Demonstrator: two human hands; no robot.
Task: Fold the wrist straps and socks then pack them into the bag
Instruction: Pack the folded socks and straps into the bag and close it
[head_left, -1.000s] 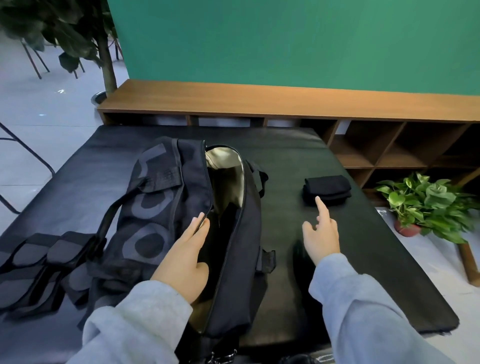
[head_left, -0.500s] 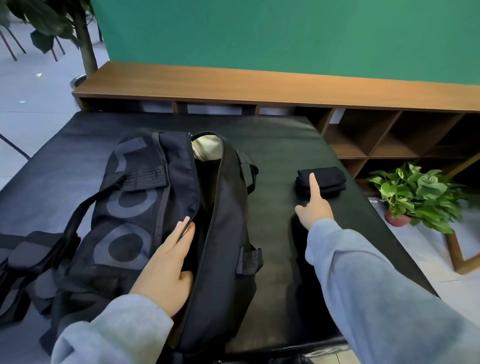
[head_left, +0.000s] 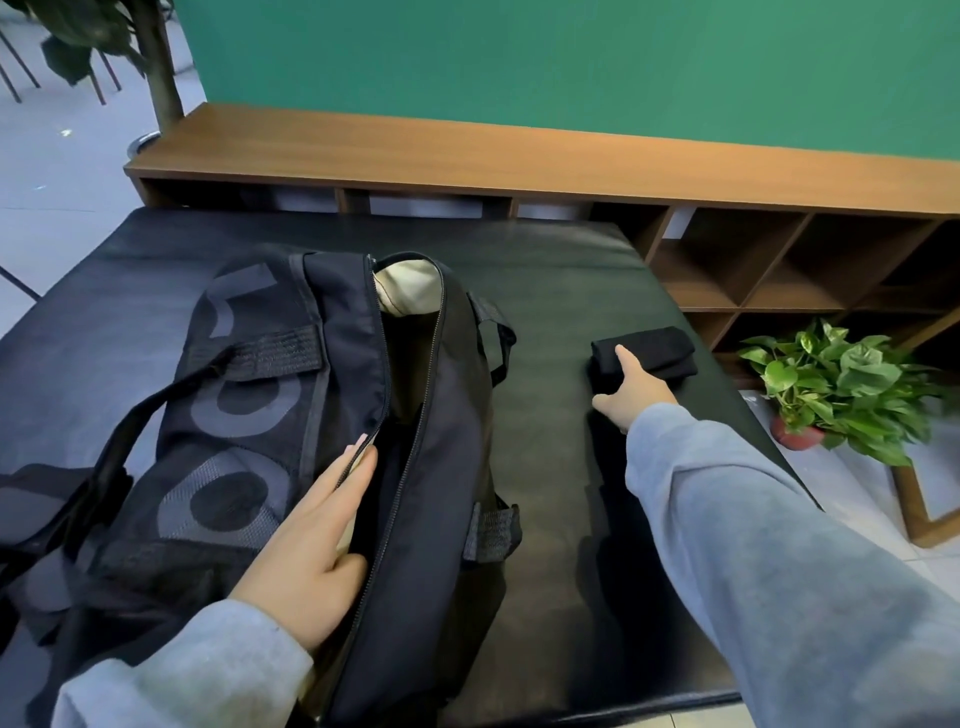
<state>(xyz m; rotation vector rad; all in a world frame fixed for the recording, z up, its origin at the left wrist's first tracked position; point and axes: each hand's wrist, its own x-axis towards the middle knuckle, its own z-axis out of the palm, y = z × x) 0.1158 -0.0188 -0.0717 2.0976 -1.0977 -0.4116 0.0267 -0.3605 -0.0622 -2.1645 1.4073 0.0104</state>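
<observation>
One black padded table (head_left: 561, 291) fills most of the view, its surface faintly glossy. On its left half lies a black duffel bag (head_left: 249, 395) — soft fabric, large grey lettering across the side panel, webbing handles, one strap (head_left: 130, 431) trailing off to the left. Its top zipper stands open along the length; a cream lining shows at the far end, and the interior below it is dark.

Left hand (head_left: 311, 535) rests on the near-left lip of the opening, fingers straight and together, thumb tucked down inside the edge; it presses the flap aside rather than gripping it. Grey sleeve to the wrist.

Right arm is stretched out over the table's right half. Right hand (head_left: 631, 389) reaches the folded black bundle (head_left: 649, 351), index finger extended and lying on its top, thumb spread to the left. The other fingers are hidden behind the hand — whether they curl under the cloth cannot be told.

Bundle: small, matte black, folded into a flat rectangle of several layers, lying near the table's right edge, well apart from the bag. Sock or wrist strap, not distinguishable.
</observation>
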